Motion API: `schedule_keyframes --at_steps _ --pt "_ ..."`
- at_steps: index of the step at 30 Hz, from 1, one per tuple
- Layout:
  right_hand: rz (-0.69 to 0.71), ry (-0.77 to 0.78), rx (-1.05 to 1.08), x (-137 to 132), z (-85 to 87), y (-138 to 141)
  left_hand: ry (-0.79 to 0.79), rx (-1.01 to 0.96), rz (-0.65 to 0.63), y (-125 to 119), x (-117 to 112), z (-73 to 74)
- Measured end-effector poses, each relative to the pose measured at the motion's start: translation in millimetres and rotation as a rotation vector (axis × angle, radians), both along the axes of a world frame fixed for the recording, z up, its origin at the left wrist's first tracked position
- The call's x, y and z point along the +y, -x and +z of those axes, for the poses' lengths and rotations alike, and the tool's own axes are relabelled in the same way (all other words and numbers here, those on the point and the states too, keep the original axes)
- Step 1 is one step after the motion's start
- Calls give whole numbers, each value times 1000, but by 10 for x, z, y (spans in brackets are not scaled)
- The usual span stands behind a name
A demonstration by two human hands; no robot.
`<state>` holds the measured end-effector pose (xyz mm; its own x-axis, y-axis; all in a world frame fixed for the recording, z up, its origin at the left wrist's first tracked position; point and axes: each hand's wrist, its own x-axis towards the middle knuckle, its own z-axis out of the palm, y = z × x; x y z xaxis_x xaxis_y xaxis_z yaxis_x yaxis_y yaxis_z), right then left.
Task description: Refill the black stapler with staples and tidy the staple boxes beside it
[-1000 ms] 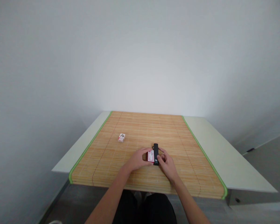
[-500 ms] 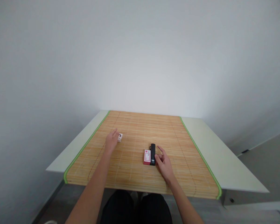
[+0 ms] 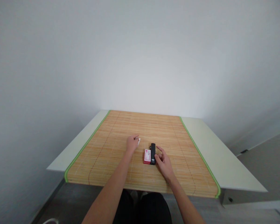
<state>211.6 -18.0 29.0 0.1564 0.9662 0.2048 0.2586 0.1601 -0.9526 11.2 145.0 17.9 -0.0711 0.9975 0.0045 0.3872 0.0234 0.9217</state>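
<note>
My left hand (image 3: pixel 132 143) is closed on a small white box (image 3: pixel 139 141) with dark print, of which only the right edge shows past the fingers. To the right of it, a black stapler (image 3: pixel 153 154) lies lengthwise on the mat. Against the stapler's left side sits a red and white box (image 3: pixel 147 156), apparently more than one layer thick. My right hand (image 3: pixel 163 161) rests at the stapler's right side, thumb touching or nearly touching it. Its index finger is stretched forward, and nothing is seen in its grasp.
A bamboo mat (image 3: pixel 140 124) with green edging covers the middle of the white table (image 3: pixel 226 158). Bare tabletop shows at both sides. A pale wall (image 3: pixel 140 62) rises behind the far edge. My legs (image 3: pixel 154 207) are below the near edge.
My left hand has closed on the small white box and carried it right, toward the stapler. My right hand, the stapler and the red and white box have stayed put.
</note>
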Motion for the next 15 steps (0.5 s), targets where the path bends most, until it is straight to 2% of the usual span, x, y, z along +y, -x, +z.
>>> schedule_keyframes --at_steps 3,5,10,15 --pt "-8 24 2 5 -7 3 6 -69 -43 -283 -123 -42" --pt "-9 26 -2 13 -20 6 8 -124 -68 -387 -195 -59" --pt "-4 25 -15 42 -82 -3 0 -248 -101 -456 -410 -45" --pt "6 23 -65 71 -165 -40 -12 -353 -86 -492 -785 -47"
